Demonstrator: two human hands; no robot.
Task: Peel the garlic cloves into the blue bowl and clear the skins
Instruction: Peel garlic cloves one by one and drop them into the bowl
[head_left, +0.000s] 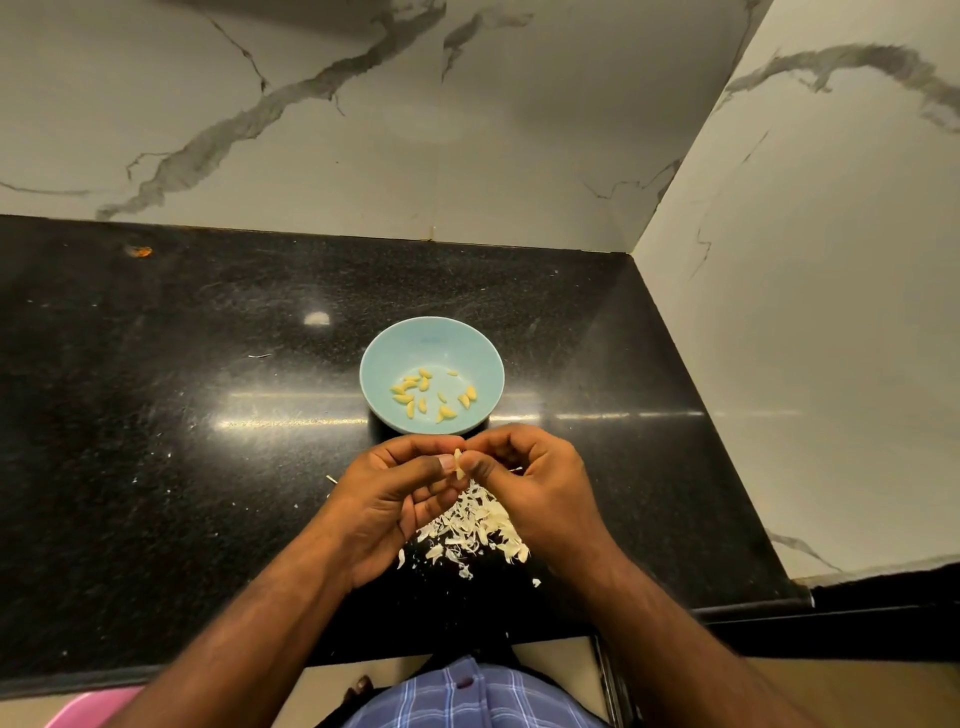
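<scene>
Left hand: the left hand (400, 499) was curled, palm turned up and right, its thumb and fingertips pinching one side of the garlic clove (458, 463).
Right hand: the right hand (530, 483) was curled too, its thumb and forefinger pinching the other side of the same clove, so both hands met around it.
Garlic clove: small and pale, upright between the two thumbs, held above the surface just near of the bowl; how much skin was left on it could not be told.
Skins: a loose heap of whitish garlic skins (475, 525) lay on the surface right under and near of the hands, partly hidden by the right hand, with a few stray flakes scattered further near and to the left.
Blue bowl: the blue bowl (395, 353) stood on the surface just far of the hands, upright and apart from them.
Peeled cloves: about a dozen yellowish peeled cloves (415, 389) lay spread over the bottom of the bowl, most toward its left and near side.
Surface: a black speckled stone surface (182, 415) carried it all, glossy with light streaks.
Walls: white marble-veined walls (311, 130) rose at the far edge and on the right.
</scene>
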